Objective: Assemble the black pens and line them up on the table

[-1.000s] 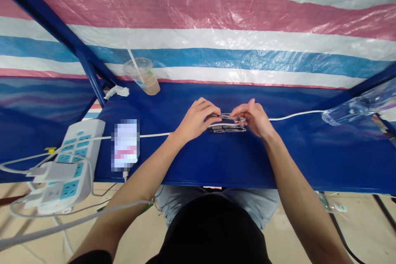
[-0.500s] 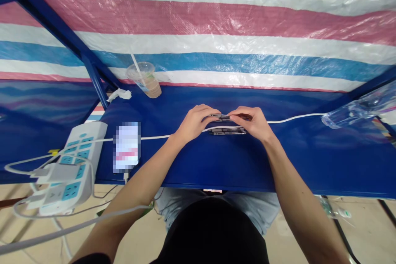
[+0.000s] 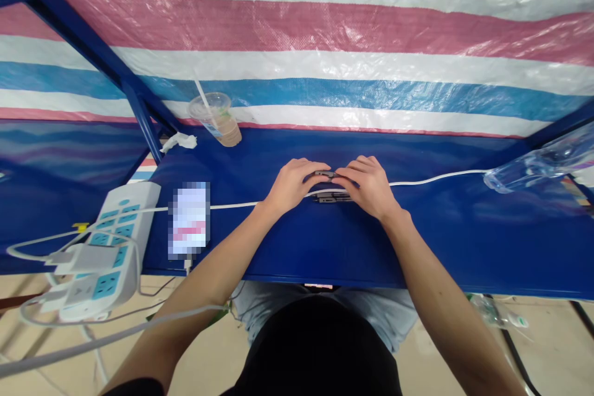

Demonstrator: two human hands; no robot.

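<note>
A dark pen [image 3: 323, 173] is pinched between both of my hands, just above the blue tabletop. My left hand [image 3: 290, 184] is closed, its thumb and fingertips on the pen's left end. My right hand [image 3: 369, 182] is closed on it from the other side, with the fingertips close to those of my left; its palm and fingers hide the rest of the pen. Below them, more dark pens [image 3: 331, 197] lie side by side, partly covered by my right hand. A white cable [image 3: 422, 182] runs across the table beneath my hands.
On the left are a white power strip [image 3: 134, 210] with plugs and a phone [image 3: 189, 216] on a charging cable. A drink cup [image 3: 227, 127] with a straw stands at the back beside crumpled tissue [image 3: 180, 141]. A clear bottle [image 3: 524, 167] lies at the right.
My right hand has slid left along the pen, closer to my left hand, and now covers more of the pens lying below. My left hand has barely moved.
</note>
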